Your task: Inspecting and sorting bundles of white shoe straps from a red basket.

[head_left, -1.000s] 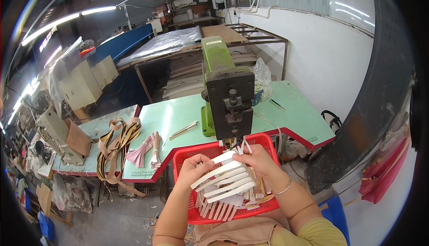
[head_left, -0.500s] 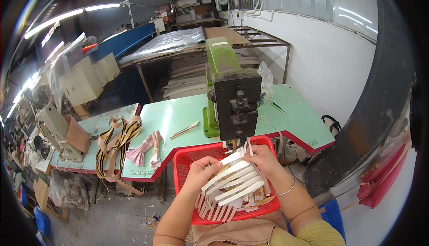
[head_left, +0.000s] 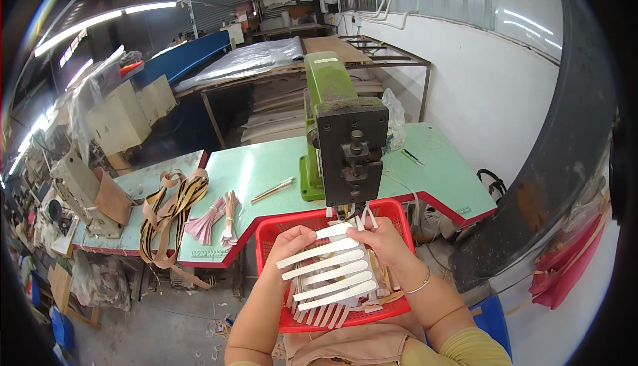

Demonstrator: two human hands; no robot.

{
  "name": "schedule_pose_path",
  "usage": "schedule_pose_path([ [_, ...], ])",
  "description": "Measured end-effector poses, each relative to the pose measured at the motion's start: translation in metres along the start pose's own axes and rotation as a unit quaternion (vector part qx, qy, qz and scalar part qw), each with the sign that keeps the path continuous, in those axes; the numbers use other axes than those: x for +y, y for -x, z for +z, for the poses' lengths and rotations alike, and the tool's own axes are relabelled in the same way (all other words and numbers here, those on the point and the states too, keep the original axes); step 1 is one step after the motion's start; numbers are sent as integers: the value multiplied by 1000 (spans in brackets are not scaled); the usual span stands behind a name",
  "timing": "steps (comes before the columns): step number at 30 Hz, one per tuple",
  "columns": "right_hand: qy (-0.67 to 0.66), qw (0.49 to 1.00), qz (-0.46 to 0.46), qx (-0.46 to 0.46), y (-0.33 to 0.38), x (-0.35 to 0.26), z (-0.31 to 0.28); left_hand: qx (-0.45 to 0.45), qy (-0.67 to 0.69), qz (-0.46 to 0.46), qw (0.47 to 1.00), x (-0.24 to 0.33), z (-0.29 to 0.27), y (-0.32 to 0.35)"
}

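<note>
A row of white strips with rounded ends [head_left: 332, 274] hangs fanned out below my hands, over the red plastic basket [head_left: 264, 236]. My left hand [head_left: 290, 244] pinches the upper strip near its left part. At that strip's rounded right end, my right hand [head_left: 387, 241] closes with its thumb on top. Just beyond my fingers is the working end of a green machine [head_left: 330, 81] with a black front plate [head_left: 352, 143]. Thin pale bands [head_left: 369, 214] run up from beside my right fingers towards it. More pale strips lie in the basket, partly hidden.
The machine stands on a pale green table [head_left: 259, 173] with a red edge. On its left lie a pink strip bundle [head_left: 205, 223], a beige bundle [head_left: 229, 223], thin sticks [head_left: 272, 191] and coiled webbing [head_left: 166, 213]. A dark pillar [head_left: 525, 206] rises at right.
My left hand has shifted a little left and up. The white strips have swung left and lie more level, spread wider apart. My right hand stays near the same place.
</note>
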State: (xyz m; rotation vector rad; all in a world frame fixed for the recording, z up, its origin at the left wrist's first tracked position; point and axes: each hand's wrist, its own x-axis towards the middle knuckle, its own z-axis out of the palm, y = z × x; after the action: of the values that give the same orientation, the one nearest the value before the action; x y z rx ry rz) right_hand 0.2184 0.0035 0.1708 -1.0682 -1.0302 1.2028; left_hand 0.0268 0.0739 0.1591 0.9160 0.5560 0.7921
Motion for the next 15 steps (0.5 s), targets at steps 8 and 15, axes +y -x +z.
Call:
schedule_pose_path([
  [8,13,999,26,-30,-7,-10,-1,-9,2,27,1000,-13,-4,9],
  [15,53,996,40,-55,-10,-26,-9,-2,-20,19,1000,-24,0,15],
])
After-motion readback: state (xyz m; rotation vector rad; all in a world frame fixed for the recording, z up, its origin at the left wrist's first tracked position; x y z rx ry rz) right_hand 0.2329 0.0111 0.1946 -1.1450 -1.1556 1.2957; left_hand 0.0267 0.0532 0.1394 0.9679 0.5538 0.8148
